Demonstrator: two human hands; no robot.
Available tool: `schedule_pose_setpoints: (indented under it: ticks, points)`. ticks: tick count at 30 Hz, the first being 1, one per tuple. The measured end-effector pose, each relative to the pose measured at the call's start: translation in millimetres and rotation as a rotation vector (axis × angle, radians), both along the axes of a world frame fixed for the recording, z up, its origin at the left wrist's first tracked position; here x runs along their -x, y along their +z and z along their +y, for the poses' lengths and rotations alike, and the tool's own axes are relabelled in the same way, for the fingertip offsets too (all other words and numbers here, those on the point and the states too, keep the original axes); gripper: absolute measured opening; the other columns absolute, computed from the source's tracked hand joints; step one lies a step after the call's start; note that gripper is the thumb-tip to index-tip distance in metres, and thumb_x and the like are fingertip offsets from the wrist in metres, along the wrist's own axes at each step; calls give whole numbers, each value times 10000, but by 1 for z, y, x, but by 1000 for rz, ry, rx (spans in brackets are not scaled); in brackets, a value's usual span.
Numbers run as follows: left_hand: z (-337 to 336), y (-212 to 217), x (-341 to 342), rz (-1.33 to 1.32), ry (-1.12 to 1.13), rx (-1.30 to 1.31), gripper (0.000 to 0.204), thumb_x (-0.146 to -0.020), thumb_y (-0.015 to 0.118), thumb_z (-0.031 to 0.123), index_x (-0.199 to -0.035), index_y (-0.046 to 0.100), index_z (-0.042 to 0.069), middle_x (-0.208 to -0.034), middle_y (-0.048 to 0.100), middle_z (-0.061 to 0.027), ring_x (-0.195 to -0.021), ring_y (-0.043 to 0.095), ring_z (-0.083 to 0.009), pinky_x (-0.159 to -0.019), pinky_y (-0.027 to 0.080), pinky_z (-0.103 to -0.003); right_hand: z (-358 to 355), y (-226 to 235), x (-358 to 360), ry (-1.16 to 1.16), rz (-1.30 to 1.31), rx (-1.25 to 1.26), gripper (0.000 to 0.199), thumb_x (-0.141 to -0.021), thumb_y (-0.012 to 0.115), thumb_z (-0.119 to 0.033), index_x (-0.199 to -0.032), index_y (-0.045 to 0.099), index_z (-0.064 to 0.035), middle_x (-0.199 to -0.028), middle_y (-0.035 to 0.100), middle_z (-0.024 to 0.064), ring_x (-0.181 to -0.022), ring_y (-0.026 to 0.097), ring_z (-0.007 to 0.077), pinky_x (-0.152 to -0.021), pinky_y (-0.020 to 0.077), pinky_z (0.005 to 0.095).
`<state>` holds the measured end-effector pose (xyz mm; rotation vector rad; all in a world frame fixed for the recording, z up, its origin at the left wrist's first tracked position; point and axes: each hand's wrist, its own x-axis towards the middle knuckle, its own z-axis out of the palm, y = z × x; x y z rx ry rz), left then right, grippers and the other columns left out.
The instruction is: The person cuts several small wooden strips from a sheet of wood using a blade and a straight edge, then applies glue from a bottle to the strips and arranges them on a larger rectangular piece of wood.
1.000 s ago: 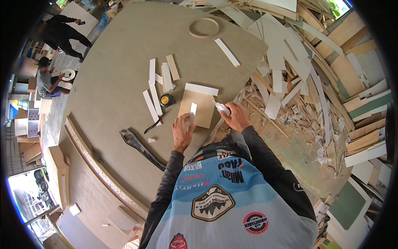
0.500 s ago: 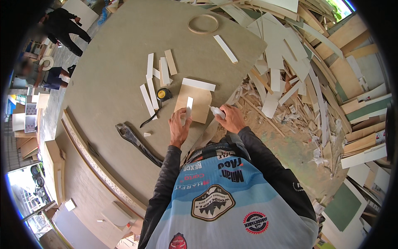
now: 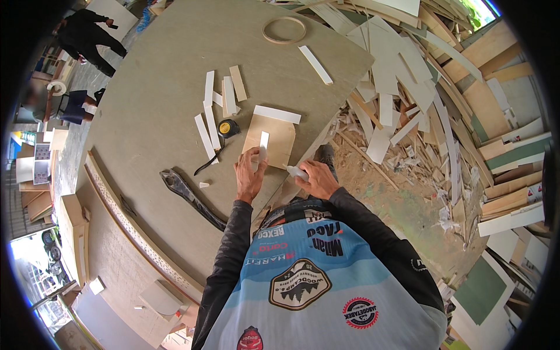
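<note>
My left hand [image 3: 248, 179] pinches a short white strip [image 3: 264, 141] upright over a light plywood board [image 3: 281, 135]. Across the board's far edge lies another white strip [image 3: 277, 114]. In my right hand [image 3: 319, 181] is a small white squeeze bottle [image 3: 298, 173], its tip pointing left by the board's near right corner. Left of the board rests a yellow and black tape measure [image 3: 228, 128] with a dark strap trailing from it. Several white and wooden strips [image 3: 229, 96] lie loosely beyond the tape measure.
A dark pouch-like strip [image 3: 189, 195] lies left of my left forearm. A small white offcut [image 3: 204, 185] sits nearby. Farther off are a wooden ring [image 3: 284, 30] and a lone white strip [image 3: 315, 65]. Scrap wood [image 3: 388, 93] piles up at right. Two people stand at far left.
My right hand has moved left and toward me, bringing the bottle down by the board's near edge. My left hand still holds the strip in nearly the same spot.
</note>
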<state>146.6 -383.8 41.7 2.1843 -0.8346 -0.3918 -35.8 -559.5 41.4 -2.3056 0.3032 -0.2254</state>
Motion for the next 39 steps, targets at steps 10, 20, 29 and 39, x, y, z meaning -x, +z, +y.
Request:
schedule_pose_setpoints:
  ticks: [10, 20, 29, 39]
  points:
    - [-7, 5, 2, 8, 54, -10, 390, -919, 699, 304, -1228, 607, 86, -1248, 650, -87, -1220, 553, -296, -1056, 341, -470, -34, 11, -1, -262, -156, -257, 306, -840, 758, -260, -969, 651, -4, -883, 658, 165, -815, 643, 342, -729, 492, 439]
    - [-59, 26, 42, -166, 192, -50, 352, -806, 736, 167, -1119, 639, 39, -1057, 603, -129, -1055, 564, -328, -912, 438, -435, -206, -7, -119, -388, -344, 4, 312, -843, 775, -191, -1085, 665, -29, -959, 704, 119, -853, 685, 281, -767, 525, 411]
    - [-103, 20, 68, -145, 415, -115, 380, -795, 742, 153, -1141, 659, 19, -1078, 601, -139, -1075, 560, -331, -918, 446, -438, -235, -29, -189, -129, -241, 4, 340, -831, 801, -173, -1100, 669, -13, -958, 703, 93, -813, 695, 213, -750, 546, 365]
    - [-116, 18, 78, -172, 540, -183, 400, -771, 756, 129, -1147, 675, 21, -1081, 614, -131, -1078, 571, -327, -957, 455, -424, -223, 9, -157, -66, -563, 51, 433, -811, 793, -226, -1158, 629, -28, -1181, 635, 141, -1114, 593, 312, -946, 485, 445]
